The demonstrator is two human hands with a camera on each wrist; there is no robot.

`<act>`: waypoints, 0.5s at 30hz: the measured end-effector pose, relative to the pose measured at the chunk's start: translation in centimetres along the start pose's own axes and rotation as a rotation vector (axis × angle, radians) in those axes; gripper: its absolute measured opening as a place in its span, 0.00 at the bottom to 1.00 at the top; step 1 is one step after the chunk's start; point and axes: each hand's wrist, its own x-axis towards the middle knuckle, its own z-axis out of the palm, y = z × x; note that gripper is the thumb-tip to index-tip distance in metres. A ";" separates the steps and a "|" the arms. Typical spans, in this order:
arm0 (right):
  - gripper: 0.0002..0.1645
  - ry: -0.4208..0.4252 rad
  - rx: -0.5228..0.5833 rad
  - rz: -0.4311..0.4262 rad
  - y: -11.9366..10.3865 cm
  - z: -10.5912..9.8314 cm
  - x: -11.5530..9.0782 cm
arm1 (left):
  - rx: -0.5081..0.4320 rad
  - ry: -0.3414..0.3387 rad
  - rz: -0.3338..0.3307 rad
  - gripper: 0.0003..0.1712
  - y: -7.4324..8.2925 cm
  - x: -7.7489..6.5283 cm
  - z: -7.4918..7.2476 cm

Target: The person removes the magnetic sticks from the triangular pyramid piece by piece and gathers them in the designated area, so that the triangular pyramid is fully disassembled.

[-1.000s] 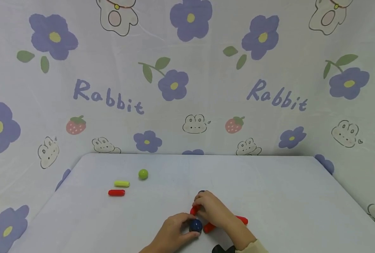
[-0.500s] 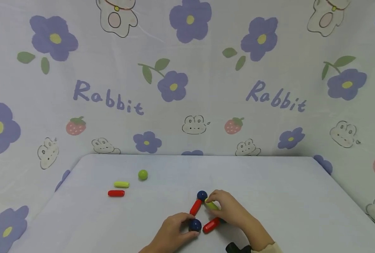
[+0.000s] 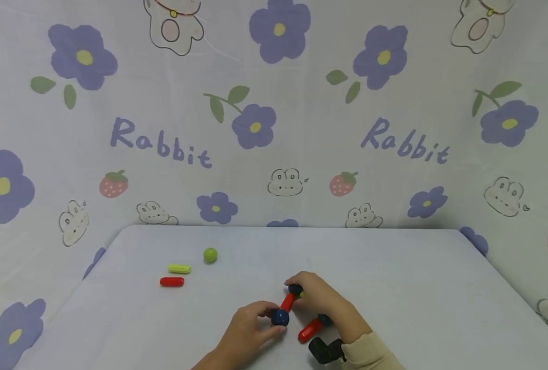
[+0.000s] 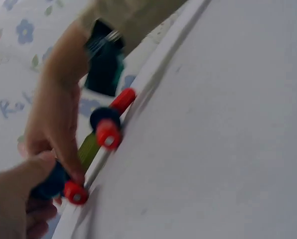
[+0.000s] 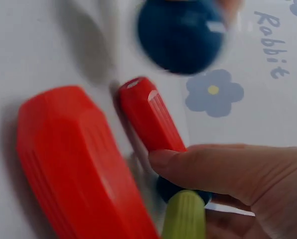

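My left hand [image 3: 248, 329] pinches a glossy dark blue ball [image 3: 280, 317] between thumb and fingers. Farther back, my right hand [image 3: 322, 295] grips a second blue ball [image 3: 295, 289], which has a red rod [image 3: 288, 302] at its side. In the right wrist view, this rod's free end points toward the left hand's ball [image 5: 181, 35], with a small gap between. A yellow-green rod [image 5: 186, 216] also meets the second ball; the right hand mostly hides it in the head view. A third blue ball [image 3: 325, 319] and another red rod [image 3: 311, 330] lie below the right wrist.
On the white table [image 3: 417, 288], a light green ball [image 3: 210, 255], a yellow-green rod [image 3: 179, 269] and a red rod [image 3: 171, 281] lie at the back left. A black wrist device [image 3: 325, 350] is on the right arm. Behind hangs a flower-and-rabbit cloth [image 3: 320, 139].
The right hand went right with the yellow-green rod, then came back left to grip the far ball. The left hand's ball has moved slightly away from me, toward the red rod.
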 end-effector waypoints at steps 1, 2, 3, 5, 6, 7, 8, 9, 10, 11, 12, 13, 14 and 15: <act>0.23 -0.006 0.007 -0.002 0.0 0.1 0.0 | 0.001 0.031 0.004 0.22 -0.1 0.1 -0.2; 0.23 -0.009 0.011 -0.005 0.0 0.1 -0.1 | 0.001 0.063 0.006 0.22 -0.3 0.3 -0.4; 0.23 -0.013 0.016 -0.004 0.1 0.2 -0.2 | 0.002 0.092 0.004 0.22 -0.5 0.5 -0.7; 0.23 -0.018 0.022 0.002 0.0 0.2 -0.4 | 0.013 0.139 -0.005 0.22 -1.0 0.8 -1.2; 0.23 -0.023 0.029 0.010 -0.1 0.2 -0.5 | 0.023 0.158 -0.012 0.22 -1.2 1.0 -1.5; 0.23 -0.026 0.039 0.020 -0.1 0.2 -0.6 | 0.034 0.173 -0.020 0.21 -1.5 1.1 -1.7; 0.23 -0.028 0.045 0.029 -0.1 0.2 -0.8 | 0.047 0.183 -0.031 0.21 -1.8 1.3 -1.9; 0.23 -0.031 0.050 0.035 -0.2 0.2 -0.9 | 0.061 0.191 -0.048 0.21 -2.0 1.4 -2.1; 0.23 -0.033 0.055 0.038 -0.2 0.3 -0.9 | 0.075 0.199 -0.064 0.21 -2.3 1.5 -2.2; 0.22 -0.034 0.057 0.036 -0.2 0.3 -1.0 | 0.096 0.209 -0.078 0.21 -2.6 1.7 -2.4; 0.22 -0.035 0.059 0.034 -0.2 0.4 -1.1 | 0.107 0.221 -0.095 0.20 -2.9 1.8 -2.5; 0.21 -0.034 0.060 0.032 -0.2 0.5 -1.2 | 0.116 0.236 -0.111 0.20 -3.2 2.0 -2.7; 0.21 -0.034 0.061 0.028 -0.2 0.6 -1.3 | 0.124 0.254 -0.134 0.20 -3.5 2.1 -2.8; 0.20 -0.033 0.062 0.023 -0.2 0.7 -1.4 | 0.122 0.277 -0.156 0.20 -3.9 2.3 -2.9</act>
